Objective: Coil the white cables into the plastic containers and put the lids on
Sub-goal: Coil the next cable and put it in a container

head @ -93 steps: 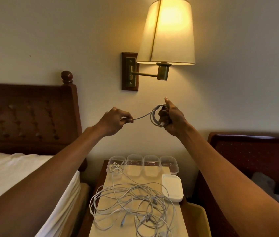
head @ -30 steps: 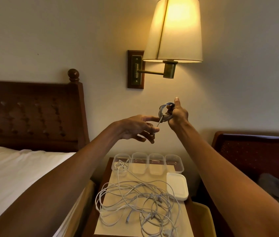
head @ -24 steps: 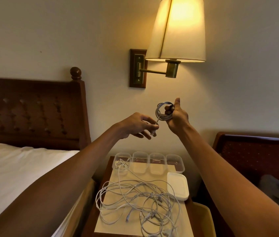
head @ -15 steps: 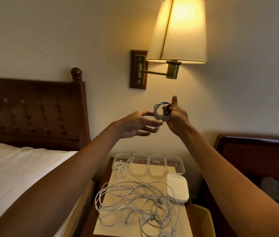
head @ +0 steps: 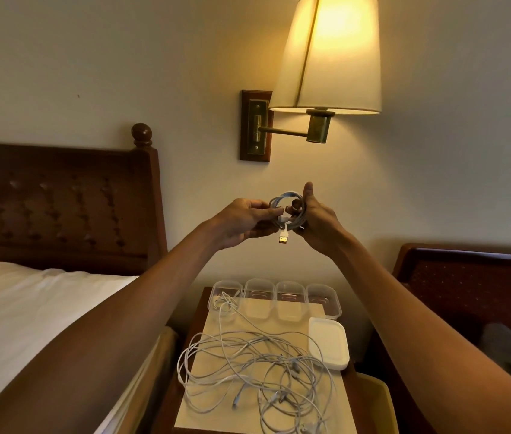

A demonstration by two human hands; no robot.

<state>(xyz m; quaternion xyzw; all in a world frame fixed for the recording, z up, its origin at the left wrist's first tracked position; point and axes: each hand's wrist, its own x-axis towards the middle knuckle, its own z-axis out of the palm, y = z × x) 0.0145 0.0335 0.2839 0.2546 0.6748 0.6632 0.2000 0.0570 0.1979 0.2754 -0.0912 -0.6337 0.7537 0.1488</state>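
Above the nightstand [head: 200, 303], under the wall lamp [head: 326, 54]: both hands raised, one coiled cable [head: 281, 202] between them. Right hand [head: 318, 222] clasps the coil's right side, fingers curled through the loops, thumb pointing up. Left hand [head: 243, 222] pinches the coil's left side with thumb and fingertips. Coil stands roughly upright, open face toward the camera. A short tail ending in the USB plug [head: 284, 238] hangs straight down from the bottom edge, untucked.

Key relation: coil is high and well apart from the row of four clear containers [head: 323, 289] at the back edge of the nightstand, which lie almost straight below the hands. Each container is oblong, long axis running away from the person. The coil is round, so my judgement is that it must go in flat, face down, with the tail folded in first. Right hand has the fuller hold and sits over the right half of the row; judged the likelier carrier.

Contents: leftmost container [head: 230, 288] has a strand of the loose cables [head: 257, 364] trailing into it, not coiled. No cable seen in the other three, though with clear walls and dim light this is not certain. None lidded. White lids [head: 329, 343] are stacked just in front of the rightmost container, on a pale sheet [head: 279, 321] beside the tangle.

Progress, judged: one coil formed, none stored.
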